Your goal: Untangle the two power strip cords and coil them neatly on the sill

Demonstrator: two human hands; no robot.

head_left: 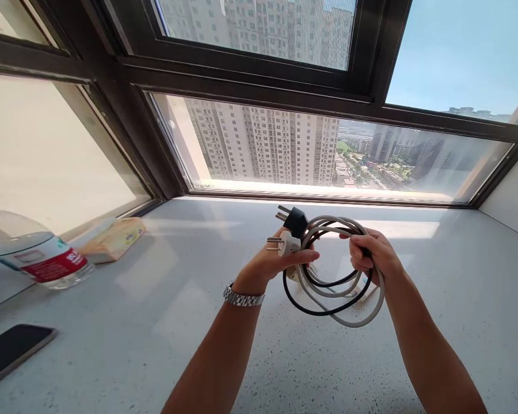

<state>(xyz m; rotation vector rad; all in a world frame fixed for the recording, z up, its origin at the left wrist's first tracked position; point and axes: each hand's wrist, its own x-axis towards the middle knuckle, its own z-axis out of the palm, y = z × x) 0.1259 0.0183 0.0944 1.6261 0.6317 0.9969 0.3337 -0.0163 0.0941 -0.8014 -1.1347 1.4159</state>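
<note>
Both hands hold up a loose coil of two power cords, one black [322, 313] and one light grey [357, 325]. My left hand [271, 257] is closed round the coil's left side, thumb across the front. At that side a black plug [297, 221] sits above a white plug [290, 244], prongs of both pointing left. My right hand [377, 253] pinches the coil's right side, fingers curled over the cords. Something pale lies behind the lower right of the coil, mostly hidden by it. A metal watch [243, 296] is round my left wrist.
Beneath is a speckled white countertop [155, 345]. To the left lie a large water bottle [47, 267] with a red label, a tissue pack [114, 238] and a dark phone [15, 351]. Dark-framed windows [259, 86] stand behind, with a white wall [511, 190] at right.
</note>
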